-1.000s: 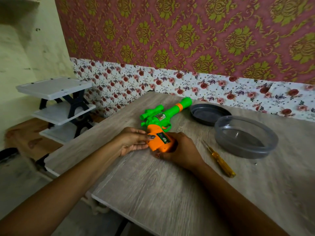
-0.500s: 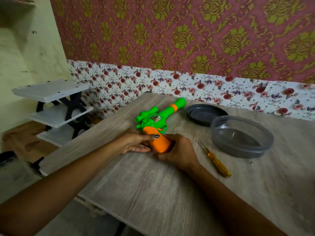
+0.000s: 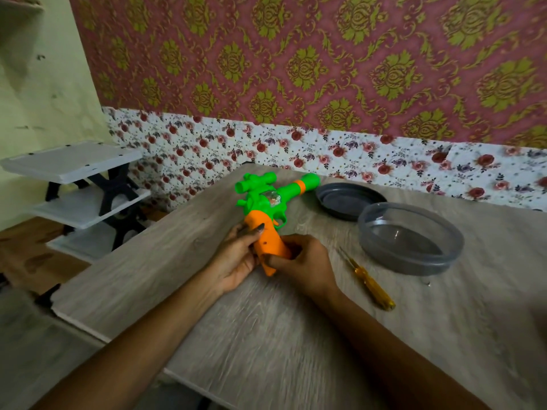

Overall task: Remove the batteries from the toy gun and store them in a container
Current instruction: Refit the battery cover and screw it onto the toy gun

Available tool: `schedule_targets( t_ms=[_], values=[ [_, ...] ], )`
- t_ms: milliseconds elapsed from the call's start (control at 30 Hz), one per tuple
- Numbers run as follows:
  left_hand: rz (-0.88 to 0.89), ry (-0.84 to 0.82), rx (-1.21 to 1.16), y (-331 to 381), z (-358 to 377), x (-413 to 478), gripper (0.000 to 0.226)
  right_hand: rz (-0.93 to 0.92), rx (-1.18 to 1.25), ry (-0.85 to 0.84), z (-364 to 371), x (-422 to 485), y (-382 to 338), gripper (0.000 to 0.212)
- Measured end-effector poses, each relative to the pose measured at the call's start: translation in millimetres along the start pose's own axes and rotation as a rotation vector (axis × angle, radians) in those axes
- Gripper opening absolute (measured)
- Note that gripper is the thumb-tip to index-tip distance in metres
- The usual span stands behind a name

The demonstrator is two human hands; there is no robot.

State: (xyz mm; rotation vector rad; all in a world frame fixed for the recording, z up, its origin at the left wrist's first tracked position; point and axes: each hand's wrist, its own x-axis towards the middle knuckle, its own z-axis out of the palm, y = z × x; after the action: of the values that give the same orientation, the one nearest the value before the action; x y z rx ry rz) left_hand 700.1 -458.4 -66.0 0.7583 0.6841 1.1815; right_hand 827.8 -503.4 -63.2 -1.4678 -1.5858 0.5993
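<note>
Both hands on it | left hand (image 3: pixel 236 258) and right hand (image 3: pixel 305 263) grip the toy gun (image 3: pixel 268 220) by its orange handle, over the table (image 3: pixel 266 335) | container (image 3: pixel 410 238) sits right, screwdriver (image 3: pixel 368 281) between.

Both bare forearms are reaching in from the bottom corners, left from the lower left, right from the lower right, and converging just above the middle of the frame. Left hand (image 3: pixel 236 258) is lying palm partly up, its fingers (image 3: pixel 251 236) curling round the orange handle of the toy gun (image 3: pixel 268 242) from the left side, dark nails showing on top. Right hand (image 3: pixel 307 264) is showing its back to the camera, thumb (image 3: pixel 273 259) pressing across the handle's lower end, other fingers curling in on the right. Wrists are sitting low over the tabletop (image 3: pixel 266 335); contact unclear.
</note>
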Motion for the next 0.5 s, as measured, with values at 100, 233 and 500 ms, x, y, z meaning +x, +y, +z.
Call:
schedule_targets(
  t_ms=[100, 233, 500],
  values=[
    [-0.015, -0.007, 0.000, -5.7, -1.5, 3.4, 0.042, 0.038, -0.002, 0.013, -2.8, 0.7, 2.4, 0.047],
    [-0.013, -0.006, 0.014, -8.5, -7.9, 5.6, 0.053, -0.001, -0.091, -0.059, -9.9, -5.9, -6.3, 0.052],
    [0.018, -0.140, 0.078, -5.6, 1.0, -7.8, 0.087, 0.036, -0.643, -0.084, -110.5, -45.1, 3.5, 0.017]
  ],
)
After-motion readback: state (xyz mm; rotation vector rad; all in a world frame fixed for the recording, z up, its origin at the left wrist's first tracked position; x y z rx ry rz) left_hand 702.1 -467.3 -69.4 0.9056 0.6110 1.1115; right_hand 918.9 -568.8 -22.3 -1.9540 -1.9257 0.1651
